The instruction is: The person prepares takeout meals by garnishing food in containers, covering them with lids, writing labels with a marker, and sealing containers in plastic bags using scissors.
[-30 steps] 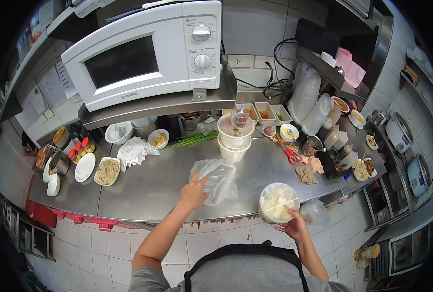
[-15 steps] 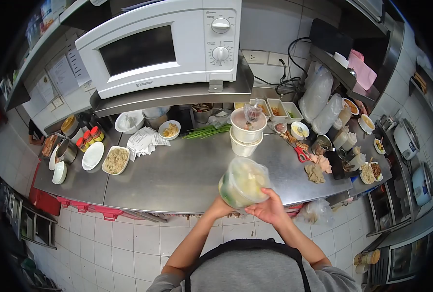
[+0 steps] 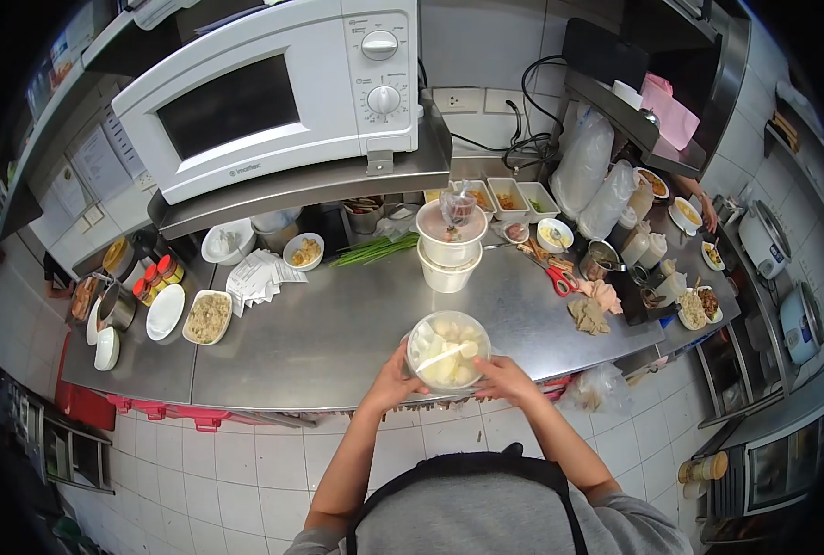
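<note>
A round clear-lidded tub (image 3: 449, 351) with pale chunks of food inside is held at the counter's front edge. My left hand (image 3: 392, 380) grips its left side, and my right hand (image 3: 506, 379) has the right side, fingers wrapped round the wall. The plastic bag seen before cannot be made out clearly around the tub. Just behind the tub, two white lidded tubs (image 3: 451, 250) stand stacked, with a small clear bag (image 3: 457, 205) on top. Green stalks (image 3: 375, 249) lie to the left of the stack.
A microwave (image 3: 273, 102) sits on a shelf above the steel counter (image 3: 301, 342). Bowls, jars and receipts (image 3: 259, 279) are at left. Red scissors (image 3: 561, 279), crumpled cloths (image 3: 588, 315) and bottles (image 3: 636, 244) stand or lie at right. Another person's hand (image 3: 708, 211) shows at far right.
The tub has gone from the right to the front middle, first held by my right hand, now by both. It was tilted and is now level. Another person's hand has appeared at far right.
</note>
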Demonstrator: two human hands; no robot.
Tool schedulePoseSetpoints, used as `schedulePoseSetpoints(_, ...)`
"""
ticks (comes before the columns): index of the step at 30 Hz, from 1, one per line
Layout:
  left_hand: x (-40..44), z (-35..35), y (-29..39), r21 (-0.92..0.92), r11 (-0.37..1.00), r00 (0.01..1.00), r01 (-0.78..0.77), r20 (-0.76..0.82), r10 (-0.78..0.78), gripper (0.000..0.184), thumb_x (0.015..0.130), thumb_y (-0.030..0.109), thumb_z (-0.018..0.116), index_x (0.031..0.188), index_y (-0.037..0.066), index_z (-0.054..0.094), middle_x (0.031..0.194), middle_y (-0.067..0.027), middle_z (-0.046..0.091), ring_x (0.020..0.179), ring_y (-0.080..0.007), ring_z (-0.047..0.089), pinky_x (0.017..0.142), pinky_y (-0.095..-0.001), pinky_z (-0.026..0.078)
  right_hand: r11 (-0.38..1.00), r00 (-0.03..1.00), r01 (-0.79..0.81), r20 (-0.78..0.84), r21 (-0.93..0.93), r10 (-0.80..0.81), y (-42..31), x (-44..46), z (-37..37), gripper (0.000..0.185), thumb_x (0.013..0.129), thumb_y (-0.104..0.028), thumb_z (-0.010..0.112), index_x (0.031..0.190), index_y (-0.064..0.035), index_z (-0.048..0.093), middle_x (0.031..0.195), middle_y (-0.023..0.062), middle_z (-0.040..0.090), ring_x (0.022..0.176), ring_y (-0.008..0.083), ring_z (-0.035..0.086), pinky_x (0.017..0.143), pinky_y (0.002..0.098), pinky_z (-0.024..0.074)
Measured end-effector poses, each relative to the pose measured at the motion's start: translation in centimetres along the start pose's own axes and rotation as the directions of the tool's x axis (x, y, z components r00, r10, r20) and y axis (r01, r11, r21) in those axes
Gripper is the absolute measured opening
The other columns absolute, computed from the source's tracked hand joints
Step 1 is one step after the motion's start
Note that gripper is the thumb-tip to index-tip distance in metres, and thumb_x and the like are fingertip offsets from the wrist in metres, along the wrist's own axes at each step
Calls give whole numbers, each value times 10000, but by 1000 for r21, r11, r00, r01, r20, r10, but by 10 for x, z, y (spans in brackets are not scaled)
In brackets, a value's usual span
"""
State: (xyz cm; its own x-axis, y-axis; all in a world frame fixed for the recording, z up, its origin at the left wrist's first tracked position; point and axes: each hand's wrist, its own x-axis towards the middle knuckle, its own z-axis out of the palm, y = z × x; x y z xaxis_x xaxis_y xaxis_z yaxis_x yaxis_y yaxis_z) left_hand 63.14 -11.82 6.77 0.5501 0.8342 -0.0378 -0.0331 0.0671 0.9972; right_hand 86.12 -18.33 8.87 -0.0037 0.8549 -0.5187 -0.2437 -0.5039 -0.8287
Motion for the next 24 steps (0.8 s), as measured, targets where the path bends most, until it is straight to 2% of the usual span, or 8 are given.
schedulePoseSetpoints(2, -5, 0, 11, 17, 999, 998, 39, -57, -38, 707, 753, -90, 498, 1394, 67, 243, 1374, -112, 344, 913, -202, 592, 648, -255, 543, 992, 990, 43, -125, -117, -58, -4, -3, -19, 360, 848, -230, 587, 1080, 40, 536, 995, 157, 608, 785, 215, 643, 588, 310, 552)
schedulePoseSetpoints(5, -3, -2, 37, 265, 953, 980, 147, -169, -104, 512, 777, -47, 503, 1277, 44, 448, 1278, -165, 472, 859, -252, 625, 672, -293, 533, 826, 916, 195, -203, -528, -346, 11, 13, -29, 235, 844, -197, 553, 887, 22, 625, 811, 144, 654, 609, 196, 643, 509, 330, 534)
schedulePoseSetpoints(8, 22, -24, 14, 646, 755, 956, -107, -142, 258, 287, 775, -5, 524, 1044, 13, 621, 1081, -197, 585, 855, -316, 613, 734, -343, 510, 653, 940, 102, -141, -751, -309, 30, 41, -29, 210, 830, -172, 546, 814, 18, 635, 698, 121, 645, 566, 159, 628, 479, 280, 511)
schedulePoseSetpoints(11, 38, -26, 21, 737, 662, 927, -137, -141, 348, 200, 728, -26, 554, 893, -16, 667, 943, -191, 627, 742, -282, 635, 663, -330, 520, 847, 909, 182, -243, -500, -338, 17, 35, -26, 126, 779, -96, 579, 765, 17, 632, 592, 66, 607, 497, 133, 590, 439, 249, 469)
schedulePoseSetpoints(15, 35, -8, 41, 838, 540, 926, -76, -141, 350, 210, 675, -28, 565, 856, -20, 671, 903, -188, 631, 804, -326, 616, 744, -375, 498, 946, 910, 236, -291, -221, -295, -1, 11, -24, 63, 738, -49, 597, 740, 7, 626, 578, 50, 602, 479, 121, 566, 419, 253, 439)
schedulePoseSetpoints(18, 30, 9, 59, 844, 532, 937, -60, -135, 321, 234, 650, -33, 568, 860, -20, 670, 921, -191, 627, 830, -336, 609, 774, -384, 488, 905, 877, 322, -273, -279, -396, -3, 17, -21, 54, 732, -45, 600, 732, 5, 622, 575, 39, 595, 482, 107, 549, 414, 237, 420)
schedulePoseSetpoints(21, 36, 18, 69, 831, 548, 941, -93, -107, 322, 239, 640, -35, 569, 855, -18, 671, 935, -185, 624, 816, -335, 611, 766, -382, 488, 733, 742, 434, -254, -524, -621, -12, 22, -8, 77, 739, -40, 621, 679, -11, 583, 570, 23, 562, 451, 76, 502, 403, 214, 404)
schedulePoseSetpoints(24, 38, 20, 80, 787, 604, 944, -122, -95, 315, 238, 636, -30, 573, 849, -2, 675, 926, -178, 625, 791, -330, 609, 750, -366, 487, 737, 744, 447, -246, -507, -621, -28, 11, 2, 54, 725, -33, 622, 688, -1, 598, 555, 16, 569, 496, 72, 519, 448, 214, 408)
